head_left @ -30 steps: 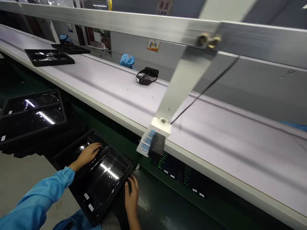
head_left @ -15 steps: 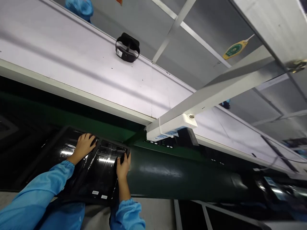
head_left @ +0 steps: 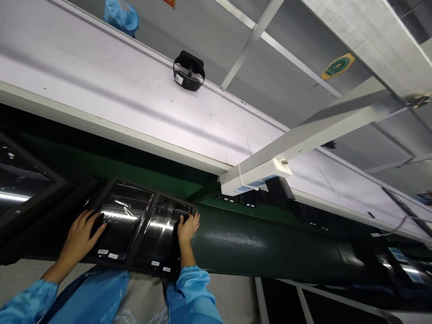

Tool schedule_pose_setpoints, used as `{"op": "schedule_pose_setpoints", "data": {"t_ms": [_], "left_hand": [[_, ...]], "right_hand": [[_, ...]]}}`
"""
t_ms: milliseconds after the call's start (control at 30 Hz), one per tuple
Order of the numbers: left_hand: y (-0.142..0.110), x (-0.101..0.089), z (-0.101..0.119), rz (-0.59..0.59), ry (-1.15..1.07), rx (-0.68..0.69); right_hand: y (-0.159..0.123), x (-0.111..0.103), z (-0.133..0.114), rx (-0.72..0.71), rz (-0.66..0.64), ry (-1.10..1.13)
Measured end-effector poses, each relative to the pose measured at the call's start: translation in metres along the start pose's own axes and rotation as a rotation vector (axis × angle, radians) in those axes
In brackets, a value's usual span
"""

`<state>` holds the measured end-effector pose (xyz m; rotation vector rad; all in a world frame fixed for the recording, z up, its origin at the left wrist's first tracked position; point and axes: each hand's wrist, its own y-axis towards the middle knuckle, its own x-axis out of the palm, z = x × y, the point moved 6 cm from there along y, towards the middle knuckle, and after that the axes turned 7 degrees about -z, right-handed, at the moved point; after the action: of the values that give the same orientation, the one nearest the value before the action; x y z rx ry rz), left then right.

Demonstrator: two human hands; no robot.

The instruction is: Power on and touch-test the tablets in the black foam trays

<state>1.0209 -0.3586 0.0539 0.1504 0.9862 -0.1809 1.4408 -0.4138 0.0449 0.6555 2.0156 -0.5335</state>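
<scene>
A black tray (head_left: pixel 135 252) lies on the dark green conveyor belt in front of me. Two glossy black panels sit side by side in it, a left panel (head_left: pixel 118 234) and a right panel (head_left: pixel 162 243), both under shiny clear film with small white labels near their lower edges. My left hand (head_left: pixel 79 236) rests at the tray's left side, fingers stretched out and thumb apart. At the upper right, my right hand (head_left: pixel 188 227) is closed around the tray's right edge, thumb on the inner side. The undersides of both hands are hidden.
Another black tray with a glossy panel (head_left: pixel 20 184) is at the far left. Above the belt runs a white shelf (head_left: pixel 135 108) carrying a black headset (head_left: pixel 189 71). A white power strip (head_left: pixel 256 177) hangs under a slanted metal beam (head_left: pixel 313 128). A blue-covered head (head_left: pixel 121 17) appears beyond.
My left hand has moved from the strip between the two panels to the tray's left side, uncovering the left panel. My right hand stays on the right edge. The view has shifted slightly.
</scene>
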Motion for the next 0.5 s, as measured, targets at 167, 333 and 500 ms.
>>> {"op": "schedule_pose_setpoints", "data": {"t_ms": [167, 333, 500], "left_hand": [[-0.038, -0.008, -0.037, 0.0, -0.049, -0.171], [-0.035, -0.013, -0.031, 0.026, -0.047, -0.201], [-0.035, -0.015, -0.022, 0.049, 0.011, -0.135]], "right_hand": [[-0.005, 0.001, -0.003, -0.044, -0.007, 0.024], [-0.018, -0.001, 0.007, -0.067, -0.066, 0.135], [-0.046, -0.006, 0.004, -0.141, -0.007, 0.086]]}}
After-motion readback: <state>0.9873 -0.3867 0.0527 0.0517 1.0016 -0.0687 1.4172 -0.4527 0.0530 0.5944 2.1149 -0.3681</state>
